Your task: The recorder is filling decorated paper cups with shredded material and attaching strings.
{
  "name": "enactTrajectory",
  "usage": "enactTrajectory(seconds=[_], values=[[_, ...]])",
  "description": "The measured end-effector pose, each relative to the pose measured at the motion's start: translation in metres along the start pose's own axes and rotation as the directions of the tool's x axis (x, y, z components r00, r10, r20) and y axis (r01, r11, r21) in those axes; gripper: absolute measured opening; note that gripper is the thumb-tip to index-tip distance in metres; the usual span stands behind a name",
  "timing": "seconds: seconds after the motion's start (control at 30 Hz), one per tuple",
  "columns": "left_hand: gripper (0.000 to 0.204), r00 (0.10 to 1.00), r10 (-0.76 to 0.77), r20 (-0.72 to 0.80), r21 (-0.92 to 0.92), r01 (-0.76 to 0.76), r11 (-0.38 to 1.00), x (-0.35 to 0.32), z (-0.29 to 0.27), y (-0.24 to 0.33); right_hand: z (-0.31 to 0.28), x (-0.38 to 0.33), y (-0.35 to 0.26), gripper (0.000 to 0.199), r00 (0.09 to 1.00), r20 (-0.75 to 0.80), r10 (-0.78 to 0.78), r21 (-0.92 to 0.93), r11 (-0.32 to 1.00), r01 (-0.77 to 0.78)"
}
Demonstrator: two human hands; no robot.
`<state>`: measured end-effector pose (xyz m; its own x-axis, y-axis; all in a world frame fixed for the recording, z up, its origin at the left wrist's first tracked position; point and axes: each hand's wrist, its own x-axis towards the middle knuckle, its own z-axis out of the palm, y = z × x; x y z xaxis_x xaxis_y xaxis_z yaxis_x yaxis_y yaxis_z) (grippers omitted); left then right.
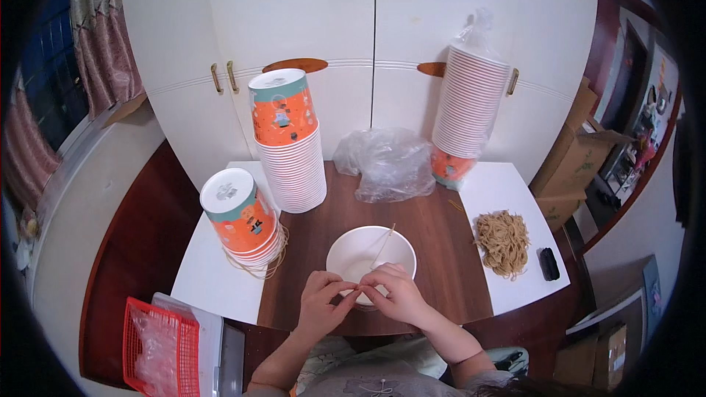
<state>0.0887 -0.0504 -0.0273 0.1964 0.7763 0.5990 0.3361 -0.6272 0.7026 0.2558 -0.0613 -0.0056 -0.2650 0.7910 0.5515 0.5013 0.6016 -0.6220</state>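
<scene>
The left hand (329,301) and the right hand (392,295) are positioned together above the near side of a round, white, open-topped tub (349,248). The thumb and index fingertips of each hand are pinched together, and the two pinches meet; what lies between them is too small to tell. The tub stands upright on a table with a dark brown wood-grain centre (448,272) and white end sections. A thin tan strand (383,243) runs from beside the right hand across the tub opening to its far rim.

At lower left, beside the table, a red plastic lattice basket (191,356) contains clear plastic film. On the right white section, a small black oblong object (548,264) lies just beside a tangled heap of tan cord (503,242). On the left section, a short inverted stack of orange-and-teal paper tubs (243,217) carries tan cord loops around its lower part.

Farther back stand a taller inverted stack of matching tubs (290,147), a crumpled clear plastic bag (386,165) and a tall bagged tub stack (471,106). White cabinet doors (331,7) close off the rear
</scene>
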Motion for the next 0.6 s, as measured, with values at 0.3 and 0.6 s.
enactTrajectory(seconds=[0.3,0.6], values=[[0.013,0.996,-0.017,0.084,0.022,0.015,1.000,0.010,-0.002,-0.013,0.016,0.015,0.012,0.011,0.991,-0.048,0.128,0.320,0.941,-0.106],[0.012,0.979,-0.091,0.183,-0.051,0.101,0.994,0.000,-0.004,-0.035,-0.004,0.047,0.016,0.021,0.950,-0.060,0.307,0.853,0.510,-0.111]])
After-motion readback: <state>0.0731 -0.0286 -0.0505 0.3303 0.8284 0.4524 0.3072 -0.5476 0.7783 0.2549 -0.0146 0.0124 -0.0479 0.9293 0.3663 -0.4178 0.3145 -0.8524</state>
